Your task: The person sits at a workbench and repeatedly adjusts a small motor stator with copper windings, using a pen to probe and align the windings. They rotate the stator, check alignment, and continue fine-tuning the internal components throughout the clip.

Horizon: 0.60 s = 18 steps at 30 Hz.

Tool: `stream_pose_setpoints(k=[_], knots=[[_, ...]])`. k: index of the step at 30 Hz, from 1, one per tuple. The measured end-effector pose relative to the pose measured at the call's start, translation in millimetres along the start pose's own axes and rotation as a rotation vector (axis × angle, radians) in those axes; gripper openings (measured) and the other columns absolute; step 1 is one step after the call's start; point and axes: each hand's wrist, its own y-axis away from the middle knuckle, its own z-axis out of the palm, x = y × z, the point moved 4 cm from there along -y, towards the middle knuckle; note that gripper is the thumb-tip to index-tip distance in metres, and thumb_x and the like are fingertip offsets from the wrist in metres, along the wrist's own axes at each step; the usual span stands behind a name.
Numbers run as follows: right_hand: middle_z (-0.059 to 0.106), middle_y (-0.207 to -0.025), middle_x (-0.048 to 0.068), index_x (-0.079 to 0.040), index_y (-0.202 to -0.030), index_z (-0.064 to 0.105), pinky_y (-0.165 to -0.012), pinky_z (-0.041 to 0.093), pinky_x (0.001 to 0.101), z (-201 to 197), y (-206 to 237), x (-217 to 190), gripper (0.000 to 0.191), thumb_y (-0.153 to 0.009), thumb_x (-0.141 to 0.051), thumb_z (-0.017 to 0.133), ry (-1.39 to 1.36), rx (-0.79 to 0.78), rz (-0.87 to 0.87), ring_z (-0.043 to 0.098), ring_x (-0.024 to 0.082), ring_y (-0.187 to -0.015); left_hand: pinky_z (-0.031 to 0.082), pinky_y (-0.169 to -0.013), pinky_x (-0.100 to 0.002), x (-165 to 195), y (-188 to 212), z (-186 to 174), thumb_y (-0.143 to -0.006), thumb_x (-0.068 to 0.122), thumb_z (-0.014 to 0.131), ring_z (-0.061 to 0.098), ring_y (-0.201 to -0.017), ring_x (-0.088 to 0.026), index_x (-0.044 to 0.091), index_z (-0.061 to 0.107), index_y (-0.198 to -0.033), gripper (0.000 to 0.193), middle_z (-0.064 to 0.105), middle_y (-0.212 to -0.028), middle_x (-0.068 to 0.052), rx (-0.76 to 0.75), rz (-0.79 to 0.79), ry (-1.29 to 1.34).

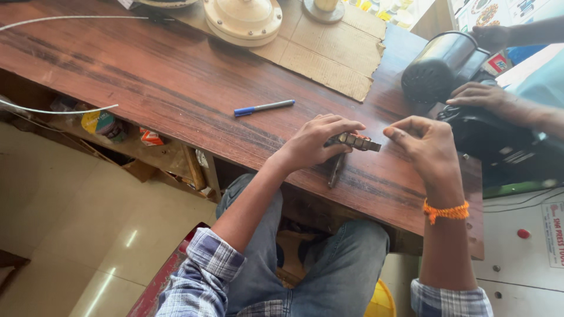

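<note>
My left hand (317, 141) rests on the dark wooden table (176, 82), fingers curled down over a small blocky metal part (355, 141), brownish-grey with a row of square segments along its side; its end pokes out toward 3 o'clock from under my fingertips. A thin dark tool (335, 170) lies under the same hand, pointing toward 6 o'clock. My right hand (426, 144), orange thread at the wrist, sits just beside the part at 3 o'clock, fingers pinched together; I cannot tell whether they hold anything. A blue pen (263, 107) lies at 10 o'clock from the part, well apart. At 2 o'clock another person's hands (484, 97) rest on a black motor-like machine (440, 64).
</note>
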Motion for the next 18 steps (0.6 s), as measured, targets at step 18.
stream_pose_setpoints(k=[18], knots=[[0.067, -0.08, 0.014, -0.006, -0.098, 0.072, -0.063, 0.05, 0.0395, 69, 63, -12, 0.006, -0.092, -0.008, 0.073, 0.279, 0.148, -0.393, 0.065, 0.029, -0.068, 0.056, -0.099, -0.038, 0, -6, -5, -0.085, -0.003, 0.074, 0.068, -0.115, -0.026, 0.014, 0.07, -0.129, 0.047, 0.07, -0.12, -0.007, -0.147, -0.048, 0.109]])
